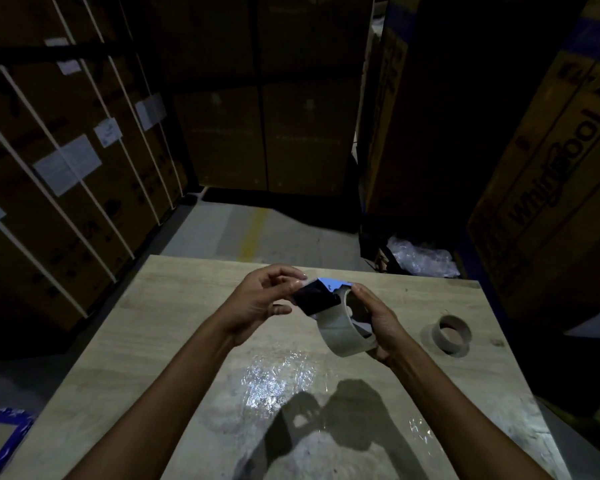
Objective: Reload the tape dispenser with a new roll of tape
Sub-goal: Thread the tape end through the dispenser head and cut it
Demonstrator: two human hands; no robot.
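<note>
Right hand [378, 323] wraps the new tape roll [343, 332], held above the table [187, 323], core axis roughly sideways. Left hand [260, 299] pinches the black dispenser [317, 298] at the roll's upper-left edge, touching. Empty core [453, 336] lies well right.

You're working in a dim scene; light falls from above and behind you onto the bench [174, 327], leaving the stacked cartons [66, 168] nearly black. Your hands cast 1 hard, joined shadow [329, 420] toward you. Glare sparkles on the plastic film [274, 379]. Straight edges bow near the frame's borders.
</note>
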